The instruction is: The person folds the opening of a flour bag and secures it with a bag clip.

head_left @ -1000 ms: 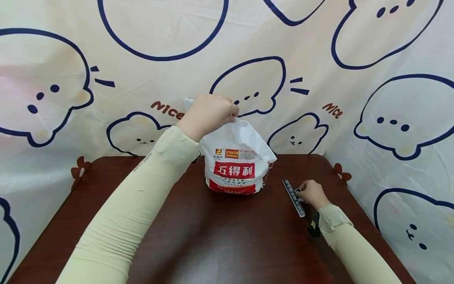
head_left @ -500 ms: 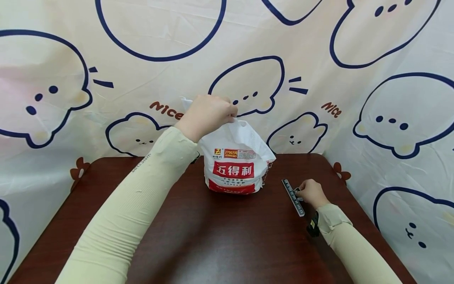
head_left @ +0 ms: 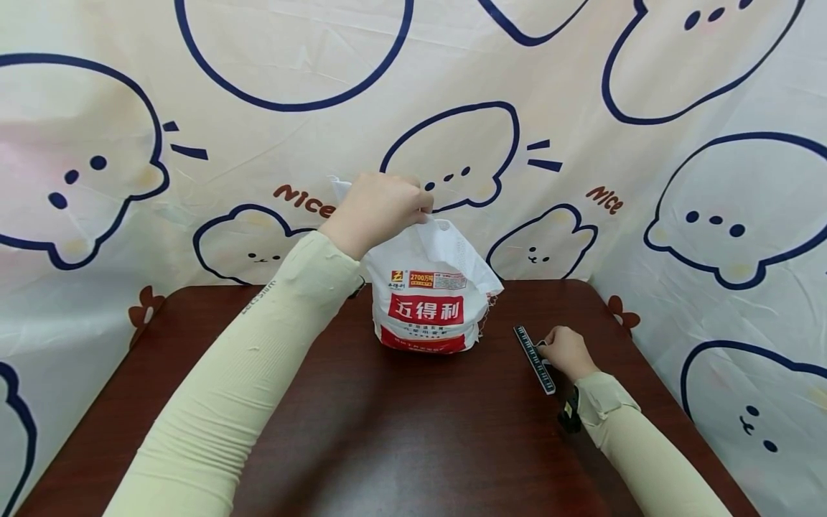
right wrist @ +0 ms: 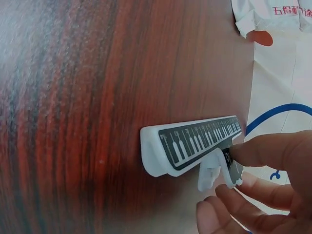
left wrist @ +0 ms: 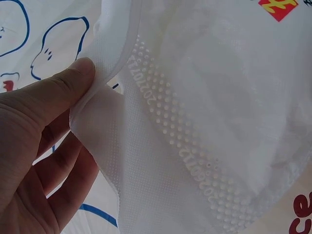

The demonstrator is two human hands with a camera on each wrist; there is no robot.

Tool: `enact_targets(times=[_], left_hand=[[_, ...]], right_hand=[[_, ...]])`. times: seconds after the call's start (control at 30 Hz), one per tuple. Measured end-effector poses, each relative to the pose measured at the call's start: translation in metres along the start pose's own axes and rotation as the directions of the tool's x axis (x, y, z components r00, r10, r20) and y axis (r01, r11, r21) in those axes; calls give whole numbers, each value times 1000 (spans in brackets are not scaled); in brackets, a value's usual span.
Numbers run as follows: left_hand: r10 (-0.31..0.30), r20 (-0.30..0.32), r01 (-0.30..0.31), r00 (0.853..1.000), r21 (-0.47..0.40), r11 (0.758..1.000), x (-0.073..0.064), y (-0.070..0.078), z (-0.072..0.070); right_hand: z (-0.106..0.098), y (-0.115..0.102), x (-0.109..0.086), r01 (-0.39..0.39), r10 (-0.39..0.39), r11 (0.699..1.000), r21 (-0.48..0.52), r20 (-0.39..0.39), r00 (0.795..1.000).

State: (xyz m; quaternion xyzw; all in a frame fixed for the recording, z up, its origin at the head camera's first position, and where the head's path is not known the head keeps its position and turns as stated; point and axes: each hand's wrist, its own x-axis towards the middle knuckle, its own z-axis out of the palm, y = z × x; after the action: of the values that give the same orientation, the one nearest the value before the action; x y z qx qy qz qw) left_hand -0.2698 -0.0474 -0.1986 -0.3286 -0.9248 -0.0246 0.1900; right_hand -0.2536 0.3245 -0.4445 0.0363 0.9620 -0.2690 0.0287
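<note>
A white woven flour-type bag [head_left: 426, 280] with red print stands upright toward the back of the table. My left hand [head_left: 381, 212] pinches its top edge between thumb and fingers; the left wrist view shows the thumb [left wrist: 73, 80] pressed on the folded white rim. To the right of the bag, my right hand [head_left: 568, 352] pinches the handle of a long white clip [head_left: 535, 359] with a black piano-key pattern. In the right wrist view the keyboard strip [right wrist: 200, 141] faces up, thumb and fingers at its handle levers. The clip is at or just over the tabletop.
Beneath everything is a dark reddish-brown wooden table [head_left: 400, 431]. A pale cloth wall [head_left: 291, 143] with blue cartoon outlines surrounds its back and sides. A dark wrist device [head_left: 570, 413] sits at the right sleeve.
The clip has tilted slightly in my right hand, so its strip looks narrower and darker. My left hand and the bag have stayed in place.
</note>
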Motion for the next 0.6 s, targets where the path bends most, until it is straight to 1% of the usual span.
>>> enact_targets(times=[0.1, 0.3, 0.5, 0.6], left_hand=[[2, -5, -2, 1000, -3, 1000, 0, 0, 0], [5, -13, -5, 1000, -8, 1000, 0, 0, 1], [8, -19, -8, 1000, -18, 1000, 0, -1, 2], [5, -12, -6, 1000, -22, 1000, 0, -2, 2]], right_hand=[[0, 0, 0, 8, -8, 1000, 5, 2, 1000], [0, -4, -3, -18, 17, 1000, 15, 18, 1000], [0, -5, -2, -16, 16, 1000, -4, 21, 1000], [-1, -6, -2, -17, 17, 1000, -6, 28, 999]])
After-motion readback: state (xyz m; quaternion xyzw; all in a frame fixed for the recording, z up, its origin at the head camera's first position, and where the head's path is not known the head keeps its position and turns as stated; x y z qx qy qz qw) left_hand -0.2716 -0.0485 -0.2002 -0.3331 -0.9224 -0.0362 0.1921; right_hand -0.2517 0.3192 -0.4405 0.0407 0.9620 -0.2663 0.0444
